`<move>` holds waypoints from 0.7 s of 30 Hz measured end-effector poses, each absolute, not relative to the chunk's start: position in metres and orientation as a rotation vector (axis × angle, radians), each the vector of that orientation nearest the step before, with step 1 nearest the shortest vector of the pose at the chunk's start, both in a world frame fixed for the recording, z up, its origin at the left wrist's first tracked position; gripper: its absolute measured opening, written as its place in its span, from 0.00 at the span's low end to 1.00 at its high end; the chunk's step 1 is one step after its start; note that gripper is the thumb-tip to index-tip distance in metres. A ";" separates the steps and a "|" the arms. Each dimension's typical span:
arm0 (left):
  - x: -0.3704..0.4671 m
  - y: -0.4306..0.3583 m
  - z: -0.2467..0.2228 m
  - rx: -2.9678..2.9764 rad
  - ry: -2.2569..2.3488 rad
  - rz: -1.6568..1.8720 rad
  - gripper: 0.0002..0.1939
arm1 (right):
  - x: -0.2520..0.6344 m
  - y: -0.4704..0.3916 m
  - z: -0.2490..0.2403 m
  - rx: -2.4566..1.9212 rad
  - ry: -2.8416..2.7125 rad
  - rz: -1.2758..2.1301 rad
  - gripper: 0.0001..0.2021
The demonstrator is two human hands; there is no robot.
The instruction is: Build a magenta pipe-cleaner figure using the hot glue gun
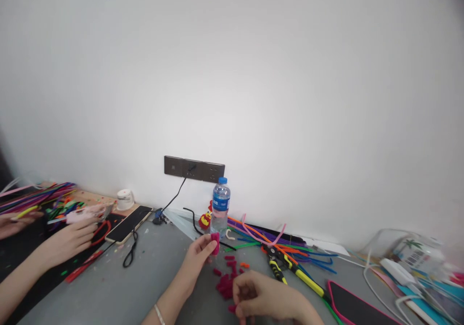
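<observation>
The person's left hand (195, 256) is raised a little over the grey tabletop (123, 291), its thumb and fingers closed in a pinch on an upright magenta piece of fuzzy material (215, 243). That piece sits at the fingertips, on the right side of the hand, and rises slightly above them. The right hand (261, 293) is nearer and farther to the right, its fingers curled with the thumb close to them; whether it grips anything is hidden, though a bit of magenta shows just beside the fingertips

A loose heap of short magenta fuzzy pieces (225, 286) lies immediately left of the right hand and on the near side of the left hand's fingertips, with a few strays on its far side. A short orange fuzzy piece (245, 265) lies just right of these strays. Beyond the left hand stands a clear plastic bottle with a blue cap and label (221, 206), and a small red-and-yellow figure (205, 218) is at its left. Farther right than the bottle, long multicoloured fuzzy stems (308, 253) are spread near the wall, with black-and-yellow pliers (306, 279) on their near side
</observation>
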State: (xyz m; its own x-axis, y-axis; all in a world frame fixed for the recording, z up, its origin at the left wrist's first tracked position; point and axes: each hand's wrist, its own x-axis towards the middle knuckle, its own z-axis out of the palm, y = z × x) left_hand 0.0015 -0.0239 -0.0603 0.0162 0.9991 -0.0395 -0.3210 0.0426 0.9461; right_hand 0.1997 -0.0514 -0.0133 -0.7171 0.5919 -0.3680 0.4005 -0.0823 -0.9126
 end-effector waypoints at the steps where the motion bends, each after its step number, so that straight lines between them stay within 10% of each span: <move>1: 0.002 -0.024 -0.060 0.941 0.974 1.308 0.21 | 0.200 -0.051 -0.013 -1.110 -2.008 1.896 0.07; 21: 0.005 -0.036 -0.054 0.906 1.053 1.261 0.09 | 0.190 -0.043 -0.024 -1.457 -2.081 1.218 0.06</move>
